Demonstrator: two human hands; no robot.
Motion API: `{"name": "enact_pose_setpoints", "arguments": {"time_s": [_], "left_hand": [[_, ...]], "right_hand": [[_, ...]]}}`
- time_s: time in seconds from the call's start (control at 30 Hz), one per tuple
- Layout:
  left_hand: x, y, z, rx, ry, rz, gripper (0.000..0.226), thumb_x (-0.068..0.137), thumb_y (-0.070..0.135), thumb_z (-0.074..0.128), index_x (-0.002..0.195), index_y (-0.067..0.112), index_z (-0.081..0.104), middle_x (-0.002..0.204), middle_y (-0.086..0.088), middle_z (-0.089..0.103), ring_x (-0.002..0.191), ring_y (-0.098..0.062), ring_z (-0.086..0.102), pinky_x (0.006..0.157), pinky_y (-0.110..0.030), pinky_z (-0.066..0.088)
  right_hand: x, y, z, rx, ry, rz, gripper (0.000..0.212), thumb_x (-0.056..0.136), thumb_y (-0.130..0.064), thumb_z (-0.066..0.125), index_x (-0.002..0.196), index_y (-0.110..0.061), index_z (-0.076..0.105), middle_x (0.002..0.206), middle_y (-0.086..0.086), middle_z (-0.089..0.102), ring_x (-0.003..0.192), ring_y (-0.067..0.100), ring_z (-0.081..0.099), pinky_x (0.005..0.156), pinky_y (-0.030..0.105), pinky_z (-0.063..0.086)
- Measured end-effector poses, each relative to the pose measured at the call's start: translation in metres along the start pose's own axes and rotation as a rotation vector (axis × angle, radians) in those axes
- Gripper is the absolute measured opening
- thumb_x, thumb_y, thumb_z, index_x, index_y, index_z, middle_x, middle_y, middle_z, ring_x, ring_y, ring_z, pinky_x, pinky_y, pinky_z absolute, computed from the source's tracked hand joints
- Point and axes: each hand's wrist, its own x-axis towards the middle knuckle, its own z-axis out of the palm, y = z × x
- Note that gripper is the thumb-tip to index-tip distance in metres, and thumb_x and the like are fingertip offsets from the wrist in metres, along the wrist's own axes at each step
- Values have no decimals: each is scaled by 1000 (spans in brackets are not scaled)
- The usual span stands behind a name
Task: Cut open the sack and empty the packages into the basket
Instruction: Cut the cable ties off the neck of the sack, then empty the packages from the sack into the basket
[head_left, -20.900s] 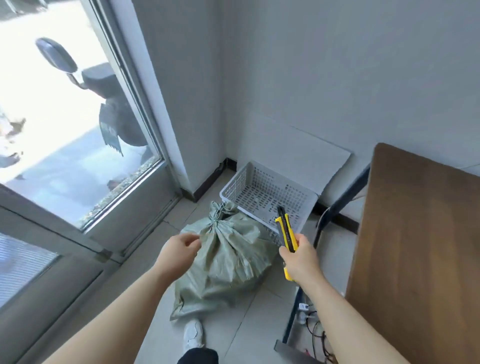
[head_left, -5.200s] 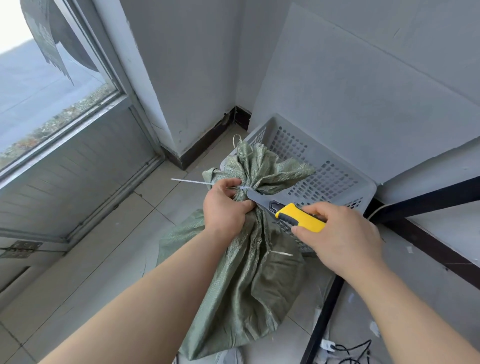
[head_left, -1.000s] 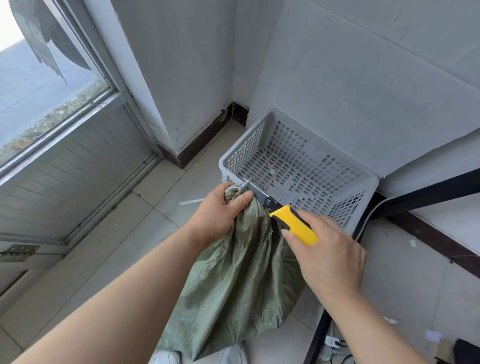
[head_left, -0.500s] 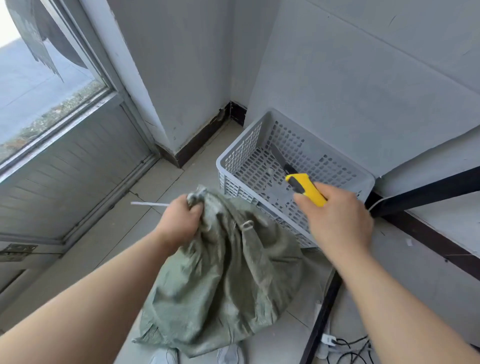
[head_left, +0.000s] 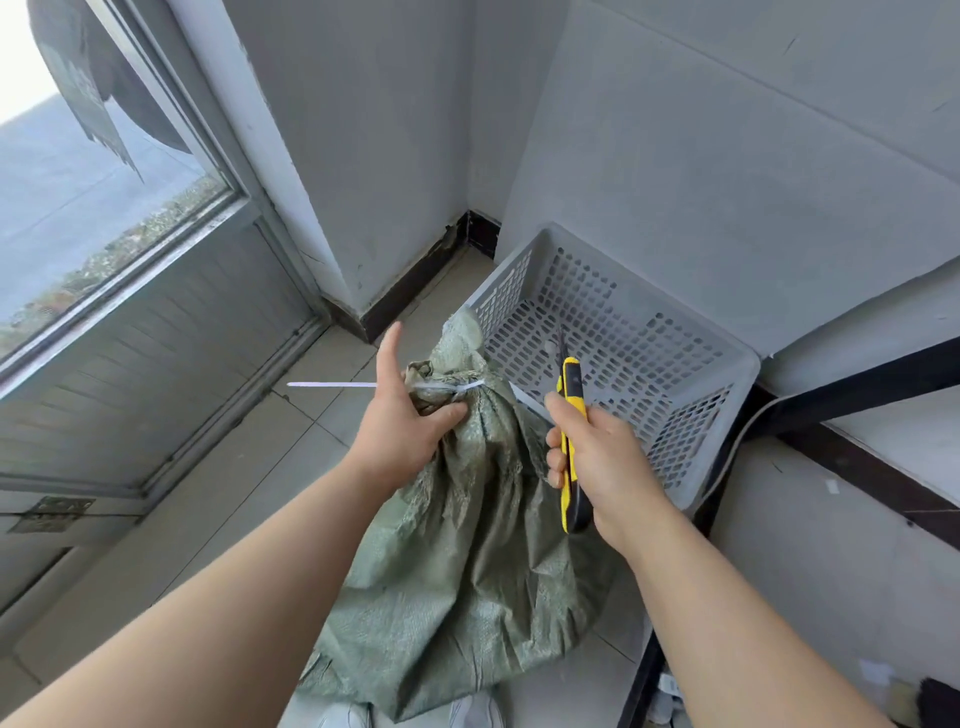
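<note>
Your left hand (head_left: 402, 434) pinches the sack (head_left: 467, 545) neck below the tie (head_left: 452, 387), which runs crosswise left of the knife (head_left: 570, 441) gripped upright in your right hand (head_left: 605, 467).

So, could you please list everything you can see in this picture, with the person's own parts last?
sack: one, green, on the floor against the basket, neck tied.
zip tie: one, white, around the sack's neck.
basket: one, grey, in the corner, no packages inside.
knife: one, yellow and black, blade up.
door: one, grey, left.
left hand: grip on the sack's neck.
right hand: grip on the knife.
</note>
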Motion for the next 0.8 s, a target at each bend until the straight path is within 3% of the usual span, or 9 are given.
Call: {"name": "enact_pose_setpoints", "arguments": {"time_s": [0.1,0.2,0.27,0.3,0.37,0.43,0.6,0.7,0.8], "left_hand": [[5,5,-1,87,45,29,97,88,17,65,149,42,-6,86,-6,61,75,-21,56,56,-13,40],[9,9,-1,218,61,44,95,91,17,61,149,43,-9,93,-6,54,73,-25,54,56,-27,41],[10,8,0,286,75,86,95,92,18,59,148,43,-13,112,-7,57,79,-29,60,65,-31,46],[11,5,1,290,74,109,94,92,18,58,148,43,-14,132,-7,51,96,-28,61,75,-30,45],[12,-3,0,282,57,142,93,92,16,57,149,42,-13,156,-4,26,135,-21,40,96,-25,33],[9,-10,-2,268,53,162,94,92,14,57,149,42,-13,161,-4,15,147,-16,18,111,-27,22],[-3,-32,-6,295,79,219,85,96,16,50,146,50,-10,163,1,-1,148,-13,12,102,-20,15],[-10,-46,-7,277,74,233,75,93,20,56,146,44,8,158,3,20,142,-14,28,108,-27,26],[-7,-55,-4,227,54,44,74,82,38,70,137,28,22,143,-5,45,129,-21,47,104,-37,41]], "right_hand": [[4,4,0,35,-12,22,16,94,-22,54,82,-11,56,68,5,50,55,15,52,63,34,51],[6,3,0,18,-14,21,14,97,-25,49,92,-16,59,80,5,54,69,16,61,78,40,57],[6,2,2,-50,-14,13,15,98,-26,47,96,-19,59,84,5,54,69,17,59,71,41,59],[6,2,3,-56,-9,12,15,98,-28,46,96,-20,59,81,5,55,64,16,57,64,39,58],[6,5,5,3,16,30,20,96,-33,48,91,-17,59,70,4,53,51,15,48,49,33,50],[8,9,8,55,41,46,29,93,-38,53,89,-11,61,62,3,51,44,14,44,43,28,43],[16,23,16,65,17,46,15,98,-18,43,91,-9,53,70,7,50,48,15,44,44,29,44],[20,30,19,89,24,36,10,94,-12,44,85,-10,49,71,7,49,51,16,45,47,31,44],[24,33,21,117,31,37,14,95,-20,51,87,-9,54,63,3,50,48,15,46,47,31,44]]}}
